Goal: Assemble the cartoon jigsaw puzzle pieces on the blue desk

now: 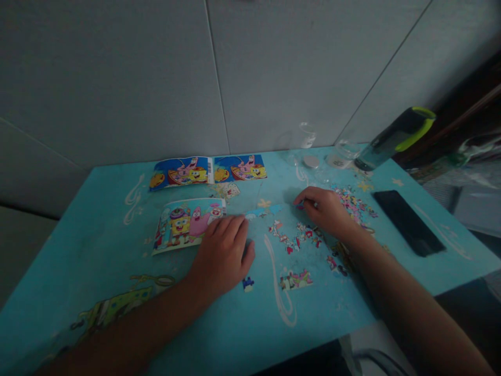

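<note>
My left hand [225, 253] lies palm down at the right edge of a cartoon picture sheet [180, 224], its fingers slightly spread and its thumb apart. Just beyond its fingertips is a strip of joined light-blue puzzle pieces [264, 211]. My right hand [323, 206] has its fingertips pressed together over a small piece, mostly hidden, near the strip's right end. Loose puzzle pieces [293, 237] are scattered below that hand. Nearer me are a joined block of pieces [296, 280] and a dark blue piece [248, 284].
At the back lies a blue picture sheet [240, 168]. Clear containers [307, 137] stand near the wall, beside a round lid [311, 162] and a dark bottle [391, 137]. A pile of pieces [354, 204] and a black phone [409, 222] are on the right.
</note>
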`<state>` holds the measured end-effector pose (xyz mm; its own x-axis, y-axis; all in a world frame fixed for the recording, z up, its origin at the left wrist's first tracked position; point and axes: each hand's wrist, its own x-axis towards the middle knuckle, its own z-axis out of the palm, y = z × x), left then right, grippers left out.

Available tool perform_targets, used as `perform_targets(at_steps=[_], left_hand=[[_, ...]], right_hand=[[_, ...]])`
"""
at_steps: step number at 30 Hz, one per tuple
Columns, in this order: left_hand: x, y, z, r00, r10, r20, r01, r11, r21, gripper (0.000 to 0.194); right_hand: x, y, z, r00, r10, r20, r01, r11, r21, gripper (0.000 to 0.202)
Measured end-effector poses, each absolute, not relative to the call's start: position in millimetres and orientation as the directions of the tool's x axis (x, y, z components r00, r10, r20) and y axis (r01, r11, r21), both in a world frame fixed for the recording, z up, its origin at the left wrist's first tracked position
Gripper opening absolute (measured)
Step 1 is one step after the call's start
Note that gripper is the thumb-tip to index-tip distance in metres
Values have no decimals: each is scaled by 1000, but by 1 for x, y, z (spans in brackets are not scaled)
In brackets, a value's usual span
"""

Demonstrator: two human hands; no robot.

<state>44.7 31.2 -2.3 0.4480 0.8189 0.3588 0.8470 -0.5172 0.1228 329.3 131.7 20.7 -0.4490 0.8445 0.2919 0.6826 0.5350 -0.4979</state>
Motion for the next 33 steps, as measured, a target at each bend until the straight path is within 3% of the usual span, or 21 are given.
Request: perform_targets(at_steps=[21, 28, 33], left_hand=[[45, 31, -3, 442, 824, 355, 844, -516, 145, 37], [45, 31, -3, 438, 826, 355, 847, -511, 144, 37], [46, 31, -2, 434, 826, 360, 845, -511, 155, 37]], right_hand=[[326, 131, 20, -473, 828, 302, 670, 560, -487, 33], [306, 118, 12, -584, 738, 339, 647, 675, -355, 58], [298, 112, 10, -628, 721, 295, 671, 693, -266, 54]])
